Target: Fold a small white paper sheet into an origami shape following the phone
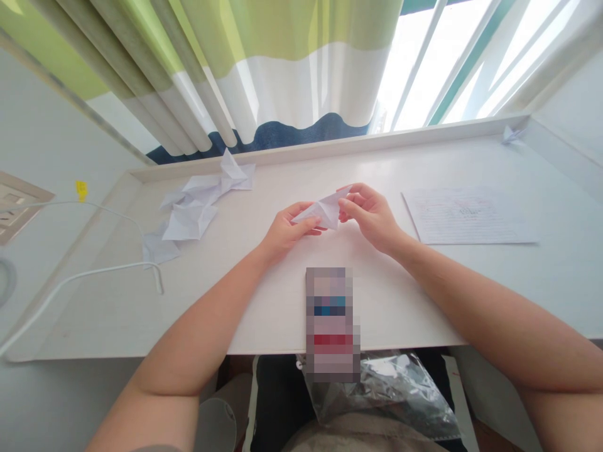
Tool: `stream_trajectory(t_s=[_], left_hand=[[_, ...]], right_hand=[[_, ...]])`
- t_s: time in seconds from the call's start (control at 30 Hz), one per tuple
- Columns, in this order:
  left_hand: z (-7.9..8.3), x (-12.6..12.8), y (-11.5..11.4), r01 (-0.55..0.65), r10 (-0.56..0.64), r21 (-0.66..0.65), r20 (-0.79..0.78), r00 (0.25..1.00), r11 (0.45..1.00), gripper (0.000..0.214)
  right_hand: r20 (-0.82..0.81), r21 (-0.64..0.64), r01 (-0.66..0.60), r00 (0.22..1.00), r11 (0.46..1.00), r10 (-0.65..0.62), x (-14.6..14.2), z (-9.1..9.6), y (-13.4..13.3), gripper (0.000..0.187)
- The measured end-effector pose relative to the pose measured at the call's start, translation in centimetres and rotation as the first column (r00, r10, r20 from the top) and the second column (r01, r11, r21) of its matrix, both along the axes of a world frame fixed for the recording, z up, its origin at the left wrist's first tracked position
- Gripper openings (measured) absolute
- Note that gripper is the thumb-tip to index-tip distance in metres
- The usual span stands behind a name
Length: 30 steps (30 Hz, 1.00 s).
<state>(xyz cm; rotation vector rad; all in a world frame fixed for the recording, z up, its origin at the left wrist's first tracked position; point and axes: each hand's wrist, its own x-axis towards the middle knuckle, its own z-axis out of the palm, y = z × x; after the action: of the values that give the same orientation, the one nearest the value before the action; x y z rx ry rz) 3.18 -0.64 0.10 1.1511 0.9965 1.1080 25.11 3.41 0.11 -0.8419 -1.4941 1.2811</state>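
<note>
A folded piece of white paper (325,209), creased into pointed flaps, is held a little above the white desk between both hands. My left hand (294,227) pinches its left part, thumb on top and fingers beneath. At the upper right corner, my right hand (365,207) grips a pointed flap between thumb and fingers. Below the hands, a pixelated upright rectangle that looks like a phone (328,314) lies at the desk's front edge. The underside of the paper is hidden.
Several folded white papers (191,216) lie in a heap at the left. A stack of lined sheets (468,216) rests at the right, with a small folded paper (512,135) in the far corner. A white cable (101,270) crosses the left side. A clear plastic bag (386,389) covers my lap.
</note>
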Motion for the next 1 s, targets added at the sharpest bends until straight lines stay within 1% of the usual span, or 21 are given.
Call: stream_trajectory(t_s=[0.1, 0.23, 0.4, 0.53, 0.6, 0.67, 0.73, 0.87, 1.0], left_hand=[[-0.1, 0.0, 0.1, -0.005, 0.005, 0.007, 0.001, 1.0, 1.0, 0.05], [-0.5, -0.1, 0.2, -0.022, 0.023, 0.03, -0.014, 1.0, 0.999, 0.054], [-1.0, -0.2, 0.5, 0.016, -0.011, 0.084, -0.056, 0.998, 0.996, 0.06], [-1.4, -0.2, 0.6, 0.014, -0.01, 0.085, -0.053, 0.999, 0.996, 0.058], [-1.4, -0.2, 0.5, 0.001, 0.005, 0.114, -0.055, 0.998, 0.994, 0.054], [-1.3, -0.1, 0.4, -0.019, 0.028, 0.159, -0.056, 0.998, 0.987, 0.051], [-1.0, -0.1, 0.4, -0.035, 0.045, 0.192, -0.05, 0.998, 0.981, 0.048], [-0.8, -0.1, 0.4, -0.037, 0.046, 0.22, -0.039, 0.998, 0.975, 0.044], [-1.2, 0.0, 0.5, -0.039, 0.064, 0.249, -0.091, 0.994, 0.968, 0.043]], right_hand=[[0.014, -0.02, -0.015, 1.0, 1.0, 0.015, -0.1, 0.1, -0.2, 0.042], [0.006, -0.094, -0.025, 1.0, 0.995, 0.026, -0.2, 0.1, -0.2, 0.051], [-0.034, -0.141, -0.088, 0.996, 0.986, 0.084, -0.1, 0.1, -0.3, 0.054], [-0.01, -0.185, -0.113, 0.994, 0.976, 0.113, -0.2, 0.2, -0.6, 0.071], [0.0, -0.19, -0.131, 0.991, 0.973, 0.133, -0.1, 0.3, -0.7, 0.074], [-0.008, -0.18, -0.154, 0.988, 0.972, 0.155, -0.1, 0.3, -0.8, 0.069], [-0.017, -0.172, -0.167, 0.986, 0.971, 0.166, -0.1, 0.3, -0.8, 0.061], [-0.007, -0.138, -0.175, 0.984, 0.975, 0.176, -0.2, 0.3, -0.8, 0.045], [0.009, -0.09, -0.157, 0.987, 0.983, 0.158, -0.3, 0.4, -0.8, 0.042]])
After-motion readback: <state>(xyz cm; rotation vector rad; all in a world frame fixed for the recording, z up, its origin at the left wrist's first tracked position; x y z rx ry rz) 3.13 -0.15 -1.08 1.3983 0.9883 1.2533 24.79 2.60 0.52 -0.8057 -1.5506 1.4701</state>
